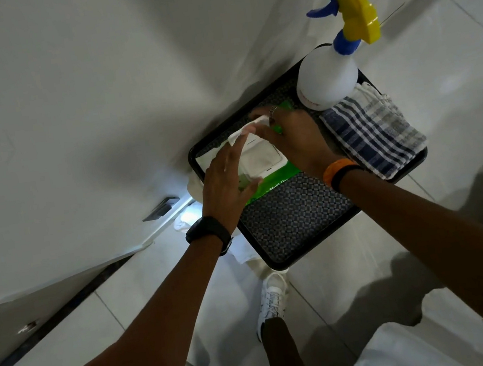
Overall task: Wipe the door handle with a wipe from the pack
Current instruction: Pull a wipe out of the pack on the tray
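Observation:
A green wipe pack (277, 182) with its white lid (261, 156) flipped open lies on a black tray (295, 221). My right hand (296, 141) pinches a white wipe (246, 127) just above the pack's opening. My left hand (225, 178) lies over the pack with fingers spread, thumb at the pack's near edge and fingertips touching the wipe. On the white door (71, 129) to the left, a dark handle fitting (161, 208) sticks out near the door's edge.
On the tray stand a white spray bottle (328, 77) with a yellow and blue trigger and a folded blue checked cloth (372, 130). The tray sits against the wall above a pale tiled floor (354, 266). My white shoes (270, 299) are below.

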`<action>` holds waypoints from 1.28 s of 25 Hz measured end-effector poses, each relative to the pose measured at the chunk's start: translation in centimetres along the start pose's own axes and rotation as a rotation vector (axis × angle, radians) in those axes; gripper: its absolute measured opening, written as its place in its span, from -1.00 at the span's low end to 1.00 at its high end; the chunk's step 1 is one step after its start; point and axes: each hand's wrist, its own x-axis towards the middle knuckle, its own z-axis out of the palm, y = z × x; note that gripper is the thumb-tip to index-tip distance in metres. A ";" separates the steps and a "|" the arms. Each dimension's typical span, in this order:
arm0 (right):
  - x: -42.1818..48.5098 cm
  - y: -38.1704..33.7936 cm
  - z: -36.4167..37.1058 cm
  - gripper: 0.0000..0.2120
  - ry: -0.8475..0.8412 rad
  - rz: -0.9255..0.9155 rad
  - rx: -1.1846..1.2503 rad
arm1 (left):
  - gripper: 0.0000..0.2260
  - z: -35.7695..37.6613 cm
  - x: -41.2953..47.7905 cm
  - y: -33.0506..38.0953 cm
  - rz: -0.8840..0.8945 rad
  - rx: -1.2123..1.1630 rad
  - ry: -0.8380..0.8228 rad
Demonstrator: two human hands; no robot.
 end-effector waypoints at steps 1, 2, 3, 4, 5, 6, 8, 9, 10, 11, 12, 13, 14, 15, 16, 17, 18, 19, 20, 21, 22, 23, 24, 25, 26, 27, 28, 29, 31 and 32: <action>0.0 0.0 0.2 -0.65 0.026 0.014 0.023 | -0.24 0.1 0.0 0.0 -0.007 0.009 -0.021; -0.1 0.0 0.3 -0.62 0.055 0.019 0.047 | -0.24 0.2 0.0 -0.1 -0.018 0.019 -0.036; -0.6 0.1 0.4 -0.61 0.095 0.016 0.057 | -0.24 0.2 0.0 -0.1 -0.023 0.026 -0.043; -1.1 0.2 0.5 -0.61 0.143 0.001 0.040 | -0.24 0.1 0.0 0.0 -0.024 0.030 -0.044; -1.8 0.4 0.5 -0.64 0.183 -0.029 -0.001 | -0.24 0.0 0.0 0.0 -0.021 0.031 -0.043; -2.6 0.6 0.6 -0.68 0.206 -0.072 -0.049 | -0.24 0.0 0.0 0.0 -0.018 0.032 -0.042; -3.8 1.2 0.8 -0.72 0.227 -0.158 -0.146 | -0.24 -0.1 -0.1 0.0 -0.015 0.036 -0.045; -4.2 1.6 0.9 -0.73 0.234 -0.184 -0.189 | -0.24 0.0 -0.2 0.0 -0.017 0.042 -0.049; -4.5 2.0 1.0 -0.75 0.227 -0.200 -0.228 | -0.23 0.0 -0.2 0.0 -0.018 0.051 -0.052; -4.5 2.3 1.0 -0.75 0.196 -0.211 -0.267 | -0.24 0.0 -0.2 -0.1 -0.016 0.060 -0.050; -4.4 2.5 1.1 -0.73 0.142 -0.217 -0.302 | -0.24 0.0 -0.2 -0.1 -0.011 0.069 -0.046; -4.3 2.6 1.2 -0.71 0.077 -0.212 -0.323 | -0.25 0.0 -0.2 -0.2 -0.010 0.073 -0.042; -4.2 2.7 1.3 -0.68 0.017 -0.196 -0.328 | -0.26 0.0 -0.2 -0.2 -0.010 0.074 -0.042; -4.0 2.6 1.3 -0.65 -0.032 -0.175 -0.329 | -0.26 0.1 -0.2 -0.2 -0.013 0.072 -0.044; -3.8 2.5 1.4 -0.63 -0.068 -0.153 -0.338 | -0.26 0.1 -0.2 -0.2 -0.017 0.070 -0.046; -3.7 2.3 1.3 -0.62 -0.095 -0.131 -0.358 | -0.26 0.1 -0.2 -0.1 -0.019 0.067 -0.048; -3.6 2.2 1.3 -0.61 -0.117 -0.111 -0.379 | -0.26 0.1 -0.2 -0.1 -0.019 0.064 -0.049; -3.4 2.0 1.3 -0.61 -0.134 -0.093 -0.390 | -0.26 0.1 -0.2 -0.1 -0.019 0.061 -0.048; -3.3 1.8 1.3 -0.62 -0.145 -0.072 -0.385 | -0.26 0.1 -0.2 -0.1 -0.018 0.058 -0.047; -3.1 1.7 1.2 -0.63 -0.153 -0.047 -0.366 | -0.26 0.1 -0.2 -0.1 -0.017 0.051 -0.044; -2.9 1.6 1.1 -0.65 -0.161 -0.023 -0.340 | -0.28 0.1 -0.3 -0.1 -0.017 0.039 -0.039; -2.8 1.5 1.1 -0.68 -0.174 -0.003 -0.316 | -0.31 0.1 -0.3 -0.1 -0.016 0.023 -0.030; -2.6 1.5 1.0 -0.72 -0.187 0.009 -0.303 | -0.35 0.2 -0.4 -0.2 -0.009 0.008 -0.014; -2.6 1.5 1.1 -0.75 -0.193 0.011 -0.299 | -0.41 0.3 -0.4 -0.2 0.004 -0.007 0.010; -2.7 1.5 1.1 -0.78 -0.190 0.008 -0.294 | -0.47 0.4 -0.5 -0.2 0.013 -0.027 0.036; -2.9 1.6 1.2 -0.81 -0.178 0.004 -0.276 | -0.53 0.5 -0.5 -0.2 0.014 -0.052 0.059; -3.1 1.7 1.3 -0.83 -0.161 0.009 -0.243 | -0.58 0.5 -0.5 -0.1 0.009 -0.078 0.077; -3.3 1.7 1.3 -0.84 -0.140 0.019 -0.197 | -0.61 0.5 -0.5 0.0 0.001 -0.099 0.091; -3.6 1.7 1.3 -0.86 -0.092 0.044 -0.085 | -0.65 0.5 -0.4 0.1 -0.012 -0.130 0.111; -3.8 1.6 1.2 -0.86 -0.070 0.057 -0.025 | -0.68 0.5 -0.4 0.1 -0.017 -0.147 0.119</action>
